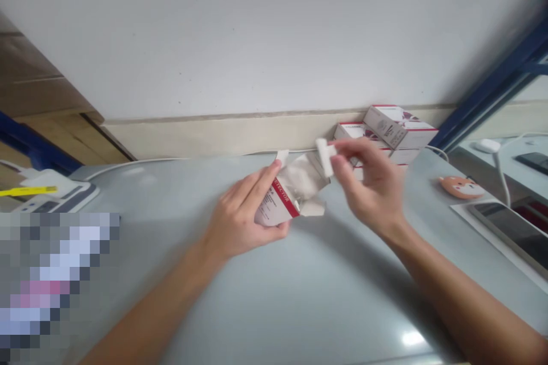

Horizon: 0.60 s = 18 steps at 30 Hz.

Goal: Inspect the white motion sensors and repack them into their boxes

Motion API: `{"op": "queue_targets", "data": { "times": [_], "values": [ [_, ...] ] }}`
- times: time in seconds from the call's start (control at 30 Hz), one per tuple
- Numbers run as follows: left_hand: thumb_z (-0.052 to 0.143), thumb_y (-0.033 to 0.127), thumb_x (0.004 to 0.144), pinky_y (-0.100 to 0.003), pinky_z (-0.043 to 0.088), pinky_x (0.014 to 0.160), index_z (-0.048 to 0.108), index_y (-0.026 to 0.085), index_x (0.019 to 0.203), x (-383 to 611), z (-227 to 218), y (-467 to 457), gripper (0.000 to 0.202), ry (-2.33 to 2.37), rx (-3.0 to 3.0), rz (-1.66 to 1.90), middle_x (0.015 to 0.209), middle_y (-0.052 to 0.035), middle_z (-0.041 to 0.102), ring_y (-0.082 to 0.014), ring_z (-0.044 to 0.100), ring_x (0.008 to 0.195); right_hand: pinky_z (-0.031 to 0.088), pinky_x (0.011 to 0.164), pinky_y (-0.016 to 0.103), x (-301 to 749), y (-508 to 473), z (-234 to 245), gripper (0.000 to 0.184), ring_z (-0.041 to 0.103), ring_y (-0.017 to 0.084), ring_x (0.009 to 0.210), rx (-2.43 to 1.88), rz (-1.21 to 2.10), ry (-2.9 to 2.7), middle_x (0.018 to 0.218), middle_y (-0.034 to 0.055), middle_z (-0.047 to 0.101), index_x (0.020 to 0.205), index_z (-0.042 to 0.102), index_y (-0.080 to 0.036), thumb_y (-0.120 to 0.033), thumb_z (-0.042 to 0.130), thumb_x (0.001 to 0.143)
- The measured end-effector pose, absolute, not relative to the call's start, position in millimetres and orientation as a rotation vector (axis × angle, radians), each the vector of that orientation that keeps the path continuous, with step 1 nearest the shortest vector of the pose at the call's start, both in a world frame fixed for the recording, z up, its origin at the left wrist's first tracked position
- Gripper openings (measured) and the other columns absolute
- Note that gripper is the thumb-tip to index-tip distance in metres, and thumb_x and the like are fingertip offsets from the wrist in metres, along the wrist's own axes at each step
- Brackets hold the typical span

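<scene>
While the desk point(257, 308) is smooth, glossy and pale grey, the box point(270, 208) is thin white card, rectangular, with a red band, printed lettering, splayed end flaps and crumpled whitish wrap point(302, 177) in its mouth. It's tilted over mid-desk, left of the stacked boxes point(400, 126), with the left hand point(242, 214) clamped round it, fingers far side, thumb near side. Right hand point(372, 182), forearm angled in from lower right, pinches a small white piece point(325, 157) at the open end; can't tell if flap or separate.
</scene>
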<state>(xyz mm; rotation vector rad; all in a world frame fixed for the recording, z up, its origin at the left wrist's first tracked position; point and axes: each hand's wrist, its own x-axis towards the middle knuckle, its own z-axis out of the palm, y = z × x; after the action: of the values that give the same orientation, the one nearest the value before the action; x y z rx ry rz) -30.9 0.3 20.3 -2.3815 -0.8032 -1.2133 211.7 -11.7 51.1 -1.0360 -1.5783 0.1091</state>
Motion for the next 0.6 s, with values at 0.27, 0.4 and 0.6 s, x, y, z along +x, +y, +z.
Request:
{"op": "queue_targets", "data": {
  "times": [0.27,0.4,0.6],
  "values": [
    [0.078,0.025,0.077,-0.038,0.064,0.098,0.041,0.016,0.162,-32,15,1,0.093,-0.875,-2.368,-1.244,0.136,-0.0143,0.072,-0.0280,0.076,0.109,0.035,0.059,0.031,237,13,30,0.016,0.063,0.020,0.068,-1.793,0.099,-2.003,0.085,0.0032,0.074,0.099,0.075,-0.024,-0.034,0.064,0.093],
    [0.079,0.026,0.077,-0.037,0.064,0.097,0.040,0.019,0.163,-31,16,1,0.094,-0.873,-2.379,-1.245,0.136,-0.0124,0.072,-0.0273,0.076,0.106,0.034,0.058,0.030,234,11,22,0.014,0.065,0.022,0.072,-1.879,0.141,-2.073,0.083,0.0043,0.074,0.091,0.074,-0.025,-0.034,0.063,0.092],
    [0.078,0.025,0.079,-0.038,0.064,0.098,0.037,0.020,0.163,-29,18,1,0.094,-0.840,-2.388,-1.232,0.138,-0.0131,0.071,-0.0288,0.075,0.111,0.037,0.058,0.033,237,6,29,0.019,0.065,0.024,0.070,-1.903,0.151,-2.095,0.083,0.0056,0.074,0.101,0.075,-0.025,-0.040,0.067,0.092]
  ]
}}
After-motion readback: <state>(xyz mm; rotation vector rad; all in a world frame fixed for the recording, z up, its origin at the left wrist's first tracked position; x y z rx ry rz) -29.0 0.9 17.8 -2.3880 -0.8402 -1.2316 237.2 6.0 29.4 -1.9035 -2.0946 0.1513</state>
